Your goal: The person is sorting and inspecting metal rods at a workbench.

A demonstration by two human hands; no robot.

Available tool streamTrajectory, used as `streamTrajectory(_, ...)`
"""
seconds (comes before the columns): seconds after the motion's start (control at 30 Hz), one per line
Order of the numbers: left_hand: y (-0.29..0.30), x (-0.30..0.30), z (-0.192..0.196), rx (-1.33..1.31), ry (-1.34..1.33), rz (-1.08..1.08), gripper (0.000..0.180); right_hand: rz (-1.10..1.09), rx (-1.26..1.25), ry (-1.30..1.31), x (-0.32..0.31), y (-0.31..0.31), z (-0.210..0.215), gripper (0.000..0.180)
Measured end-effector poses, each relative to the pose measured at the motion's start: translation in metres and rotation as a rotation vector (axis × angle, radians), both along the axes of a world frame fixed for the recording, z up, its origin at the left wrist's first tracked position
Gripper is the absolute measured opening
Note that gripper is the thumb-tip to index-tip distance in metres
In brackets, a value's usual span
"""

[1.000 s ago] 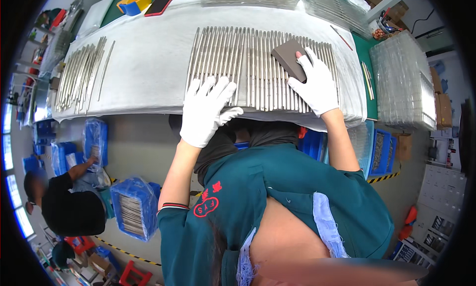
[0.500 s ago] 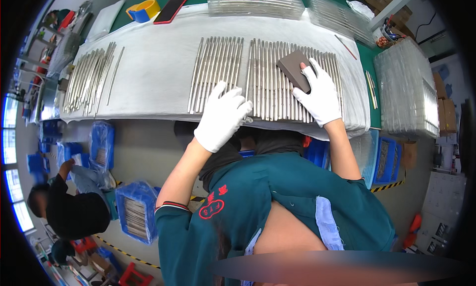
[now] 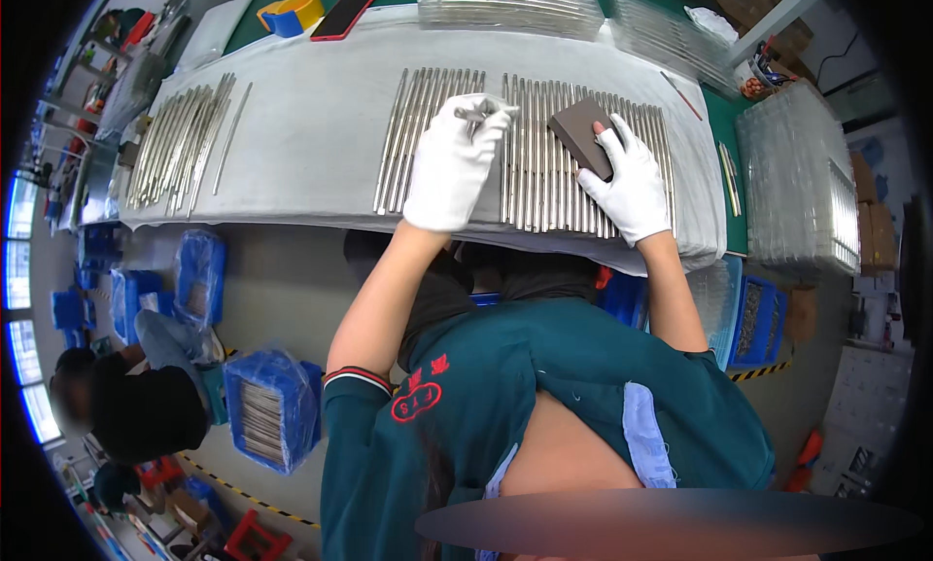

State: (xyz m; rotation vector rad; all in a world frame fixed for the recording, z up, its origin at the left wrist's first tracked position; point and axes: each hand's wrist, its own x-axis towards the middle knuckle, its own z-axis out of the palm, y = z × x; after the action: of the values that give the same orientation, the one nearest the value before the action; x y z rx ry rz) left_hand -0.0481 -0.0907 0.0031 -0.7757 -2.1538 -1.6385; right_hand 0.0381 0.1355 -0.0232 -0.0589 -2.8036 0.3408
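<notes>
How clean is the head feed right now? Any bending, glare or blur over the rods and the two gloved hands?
Head view: strong fisheye, so the white cloth's edge bows and the corners go black. The metal rods show mild sheen, no washout. The left hand and right hand on the brown block are sharp. A smeared oval covers the bottom edge, and windows glare at the far left.
</notes>
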Motion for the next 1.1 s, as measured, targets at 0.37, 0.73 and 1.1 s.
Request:
streamTrajectory(0.37,-0.036,0.073,-0.025,0.228,-1.335,-0.389,0.03,0.01,-0.026,-0.039,0.002,0.003,0.012,0.061)
streamTrajectory(0.73,-0.053,0.092,-0.078,0.674,-1.537,-0.343,0.026,0.154,0.129,0.033,0.007,0.008,0.011,0.057)
streamTrajectory(1.1,-0.043,0.079,-0.058,0.482,-1.554,-0.327,0.043,0.582,0.131,-0.028,0.005,-0.036,0.054,0.058)
